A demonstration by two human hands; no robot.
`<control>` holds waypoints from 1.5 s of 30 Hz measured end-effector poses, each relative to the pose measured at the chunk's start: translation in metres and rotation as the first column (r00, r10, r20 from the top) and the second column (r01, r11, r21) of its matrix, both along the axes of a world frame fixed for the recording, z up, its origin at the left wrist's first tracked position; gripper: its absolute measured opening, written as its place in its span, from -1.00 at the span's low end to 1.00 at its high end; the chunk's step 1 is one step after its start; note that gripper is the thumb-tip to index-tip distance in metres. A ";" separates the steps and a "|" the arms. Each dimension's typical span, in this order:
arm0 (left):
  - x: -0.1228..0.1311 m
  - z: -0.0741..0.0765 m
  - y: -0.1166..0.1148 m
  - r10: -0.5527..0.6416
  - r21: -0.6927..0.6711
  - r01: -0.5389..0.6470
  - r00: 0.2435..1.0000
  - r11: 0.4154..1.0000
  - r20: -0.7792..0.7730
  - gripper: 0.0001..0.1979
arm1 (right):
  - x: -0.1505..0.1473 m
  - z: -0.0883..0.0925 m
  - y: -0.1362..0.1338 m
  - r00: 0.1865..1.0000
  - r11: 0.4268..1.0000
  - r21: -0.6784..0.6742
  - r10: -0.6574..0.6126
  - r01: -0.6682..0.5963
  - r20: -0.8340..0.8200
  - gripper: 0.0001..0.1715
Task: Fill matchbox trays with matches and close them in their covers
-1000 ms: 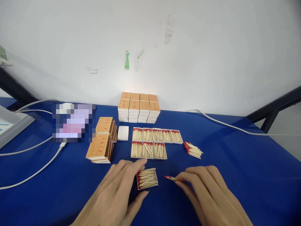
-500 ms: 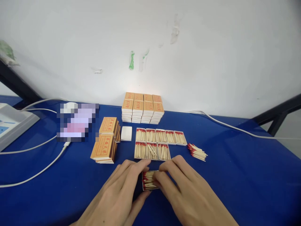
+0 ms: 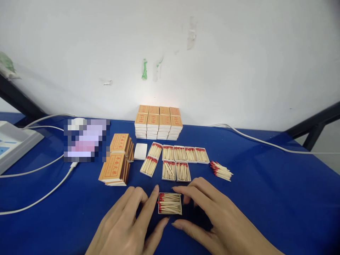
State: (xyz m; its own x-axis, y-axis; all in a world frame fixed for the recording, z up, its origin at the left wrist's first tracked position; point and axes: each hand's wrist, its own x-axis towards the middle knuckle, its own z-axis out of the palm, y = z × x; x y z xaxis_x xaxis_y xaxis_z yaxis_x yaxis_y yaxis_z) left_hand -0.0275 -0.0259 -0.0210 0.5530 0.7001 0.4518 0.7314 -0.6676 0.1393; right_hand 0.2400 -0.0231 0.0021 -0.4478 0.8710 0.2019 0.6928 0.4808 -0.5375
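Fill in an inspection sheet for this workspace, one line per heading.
Surface: blue tabletop, no spill seen.
Job's things: front tray holding matches; eight filled trays behind it, the two leftmost skewed; loose match pile at right; stacked matchboxes near the wall; orange covers at left.
Clutter: pixelated item and pale device at left.
Hands: left hand and right hand flank the front tray, fingers apart; contact unclear.
Cables: white cables at left, another at right.
Surroundings: pale wall with tape scraps; dark frame bars both sides.
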 end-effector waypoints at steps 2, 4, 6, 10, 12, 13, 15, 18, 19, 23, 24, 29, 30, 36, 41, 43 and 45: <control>0.001 -0.004 -0.001 -0.003 0.019 0.004 0.998 1.000 -0.068 -0.58 | -0.002 -0.001 0.000 1.000 1.000 -0.024 0.006 -0.007 -0.012 -0.48; 0.003 -0.009 -0.003 0.003 0.049 0.003 0.994 0.999 -0.113 -0.52 | -0.005 0.000 0.001 0.999 0.999 -0.053 0.009 -0.010 -0.032 -0.58; 0.005 -0.013 -0.007 0.009 0.081 0.002 0.991 0.997 -0.132 -0.45 | -0.007 0.001 0.001 0.999 0.997 -0.075 0.002 -0.006 -0.053 -0.63; 0.007 -0.012 -0.013 0.046 0.117 -0.030 0.990 0.993 -0.135 -0.39 | -0.009 0.000 -0.001 0.997 0.997 -0.073 -0.029 0.024 -0.072 -0.66; 0.006 -0.007 -0.013 0.050 0.117 -0.036 0.992 0.992 -0.115 -0.38 | -0.009 -0.001 -0.002 0.997 0.996 -0.077 -0.043 0.037 -0.068 -0.70; 0.006 -0.004 -0.012 0.044 0.109 -0.033 0.994 0.993 -0.100 -0.37 | -0.008 -0.002 -0.003 0.997 0.997 -0.073 -0.043 0.038 -0.067 -0.71; 0.005 0.001 -0.008 0.032 0.093 -0.025 0.997 0.995 -0.073 -0.35 | -0.007 -0.003 -0.004 0.998 0.998 -0.043 -0.038 0.036 -0.056 -0.70; 0.004 0.003 -0.002 0.018 0.093 -0.011 0.997 0.996 -0.071 -0.29 | -0.003 0.001 -0.003 0.998 0.996 0.068 -0.051 0.053 -0.034 -0.69; 0.004 0.003 -0.001 0.014 0.084 -0.007 0.997 0.996 -0.078 -0.27 | -0.002 0.004 -0.001 0.998 0.993 0.103 -0.062 0.065 -0.024 -0.71; 0.004 -0.001 -0.001 -0.004 0.033 0.008 0.994 0.999 -0.111 -0.18 | -0.002 0.026 0.022 0.996 0.963 0.256 -0.090 0.084 0.014 -0.76; 0.003 -0.002 0.000 -0.007 0.032 0.011 0.993 0.999 -0.119 -0.16 | -0.005 0.032 0.032 0.997 0.957 0.286 -0.065 0.054 0.029 -0.75; 0.004 -0.003 0.004 0.015 0.068 -0.006 0.991 0.998 -0.136 -0.12 | -0.027 0.039 0.078 0.977 0.964 0.238 0.069 -0.118 0.202 -0.62; 0.004 -0.003 0.005 0.020 0.073 -0.011 0.992 0.997 -0.128 -0.14 | -0.031 0.037 0.084 0.970 0.965 0.228 0.076 -0.130 0.233 -0.60; 0.008 -0.001 0.006 0.018 0.080 -0.008 0.992 0.997 -0.127 -0.22 | -0.039 0.023 0.102 0.949 0.967 0.178 0.123 -0.180 0.291 -0.48; 0.009 0.000 0.004 0.010 0.072 -0.002 0.993 0.997 -0.116 -0.25 | -0.033 0.020 0.106 0.938 0.964 0.144 0.172 -0.223 0.302 -0.44; 0.010 -0.001 0.004 0.003 0.069 0.005 0.993 0.998 -0.117 -0.25 | -0.030 0.019 0.108 0.939 0.964 0.138 0.180 -0.227 0.293 -0.43; 0.010 -0.002 0.005 0.006 0.068 0.002 0.993 0.998 -0.118 -0.25 | -0.027 0.019 0.109 0.941 0.964 0.132 0.187 -0.231 0.281 -0.44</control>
State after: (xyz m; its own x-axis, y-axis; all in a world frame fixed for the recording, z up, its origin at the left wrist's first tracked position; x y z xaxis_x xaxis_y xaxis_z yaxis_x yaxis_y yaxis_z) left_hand -0.0175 -0.0213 -0.0228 0.6038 0.6714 0.4298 0.7414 -0.6710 0.0066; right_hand 0.2128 0.0864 0.0211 -0.6727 0.7173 0.1816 0.6730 0.6951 -0.2529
